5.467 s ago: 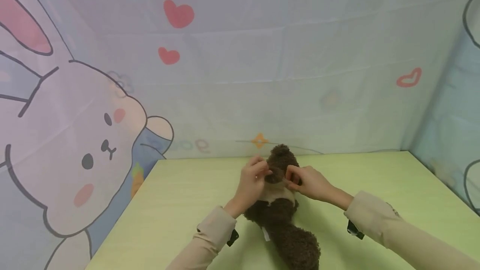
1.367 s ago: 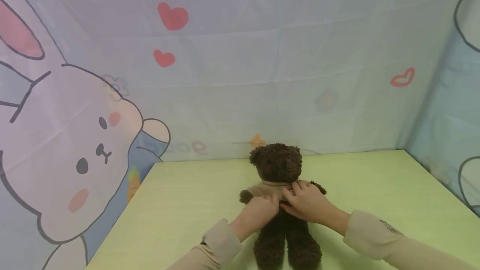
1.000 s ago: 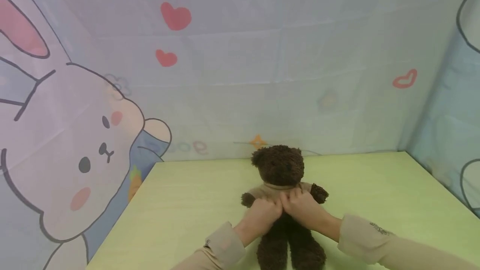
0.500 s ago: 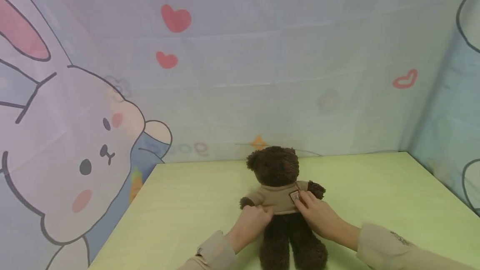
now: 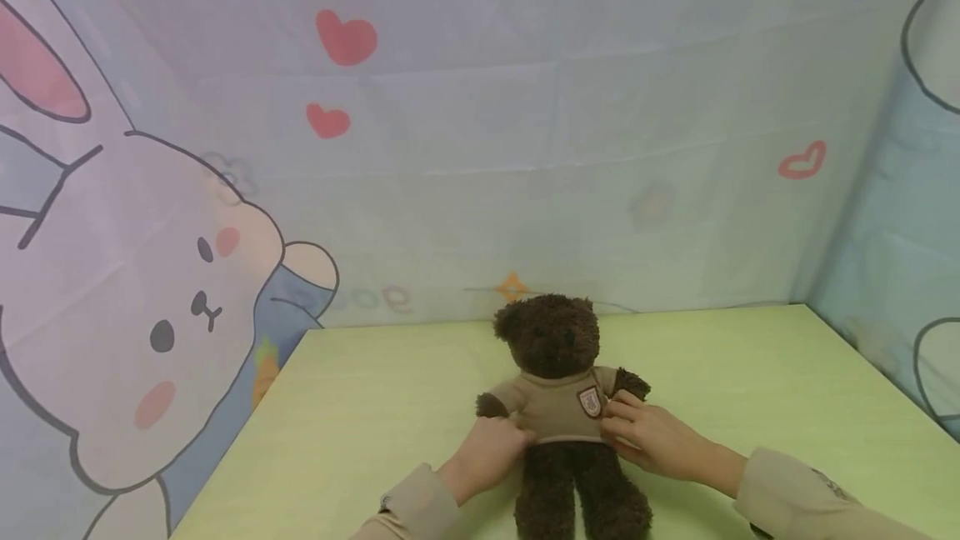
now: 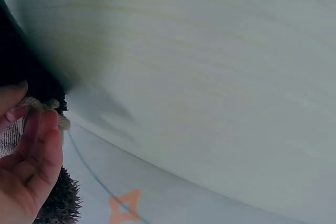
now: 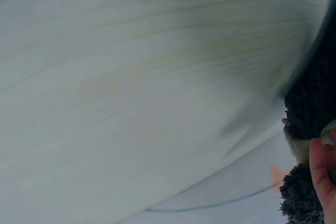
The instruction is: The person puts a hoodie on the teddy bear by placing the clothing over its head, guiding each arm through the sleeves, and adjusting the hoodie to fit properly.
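Observation:
A dark brown teddy bear (image 5: 551, 340) faces the camera near the table's back, legs toward the person. It wears a short-sleeved tan shirt (image 5: 551, 407) with a shield-shaped badge (image 5: 591, 401) on the chest. At the hem's left corner my left hand (image 5: 487, 452) pinches the cloth; the left wrist view shows its thumb and fingers on the hem (image 6: 64, 123). Opposite, below the badge, my right hand (image 5: 652, 440) grips the shirt's side with bent fingers. Only part of that hand (image 7: 323, 174) shows in the right wrist view, beside the shirt edge (image 7: 299, 148).
The pale green table (image 5: 390, 390) extends on both sides of the bear. Behind it hangs a cloth backdrop (image 5: 480, 190) printed with hearts and a large rabbit (image 5: 112, 290).
The bear was turned away earlier, with both hands at its neck; now it faces forward. The bunched shirt has been drawn down to the hips, uncovering the badge, and the hands have moved apart.

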`<state>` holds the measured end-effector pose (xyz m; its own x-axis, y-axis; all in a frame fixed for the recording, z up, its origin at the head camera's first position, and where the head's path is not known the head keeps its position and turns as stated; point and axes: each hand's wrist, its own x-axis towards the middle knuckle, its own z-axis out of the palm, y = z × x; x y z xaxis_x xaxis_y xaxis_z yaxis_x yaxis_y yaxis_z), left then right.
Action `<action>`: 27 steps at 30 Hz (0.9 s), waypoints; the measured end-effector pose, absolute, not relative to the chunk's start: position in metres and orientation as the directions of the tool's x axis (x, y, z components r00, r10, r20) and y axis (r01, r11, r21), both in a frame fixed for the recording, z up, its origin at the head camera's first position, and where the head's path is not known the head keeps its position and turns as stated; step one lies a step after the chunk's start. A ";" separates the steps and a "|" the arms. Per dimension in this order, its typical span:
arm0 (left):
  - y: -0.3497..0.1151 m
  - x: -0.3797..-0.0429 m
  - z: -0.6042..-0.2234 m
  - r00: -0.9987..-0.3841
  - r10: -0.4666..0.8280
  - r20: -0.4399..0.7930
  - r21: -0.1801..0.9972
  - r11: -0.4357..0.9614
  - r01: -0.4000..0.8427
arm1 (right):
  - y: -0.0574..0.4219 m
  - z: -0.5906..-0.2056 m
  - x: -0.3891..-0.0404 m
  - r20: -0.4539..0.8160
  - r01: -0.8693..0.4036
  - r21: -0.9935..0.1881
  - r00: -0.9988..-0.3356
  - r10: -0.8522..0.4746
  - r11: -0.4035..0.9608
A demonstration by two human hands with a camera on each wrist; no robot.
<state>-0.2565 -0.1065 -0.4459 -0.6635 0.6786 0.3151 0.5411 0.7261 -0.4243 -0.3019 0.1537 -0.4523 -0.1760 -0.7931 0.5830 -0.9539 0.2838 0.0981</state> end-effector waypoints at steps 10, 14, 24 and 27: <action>-0.107 -0.261 -0.444 -0.683 0.676 0.276 -0.246 0.737 0.630 | 0.158 -0.461 -0.300 0.449 -0.931 -0.142 -0.362 -0.816 0.335; -0.107 -0.260 -0.438 -0.775 0.611 0.162 -0.039 0.789 0.613 | 0.160 -0.464 -0.294 0.379 -0.812 -0.512 -0.506 -0.775 0.279; -0.102 -0.259 -0.430 -0.862 0.501 0.078 0.121 0.854 0.507 | 0.146 -0.456 -0.290 -0.131 0.067 -0.977 -0.938 -0.321 0.202; -0.102 -0.256 -0.428 -0.864 0.498 0.079 0.103 0.858 0.504 | 0.148 -0.451 -0.295 -0.169 0.142 -0.983 -0.944 -0.281 0.116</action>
<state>-0.2564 -0.1023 -0.4278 -0.8638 0.4976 0.0785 0.5035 0.8578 0.1031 -0.2949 0.1478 -0.4514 -0.9445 -0.2815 -0.1694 0.1416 0.1165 -0.9830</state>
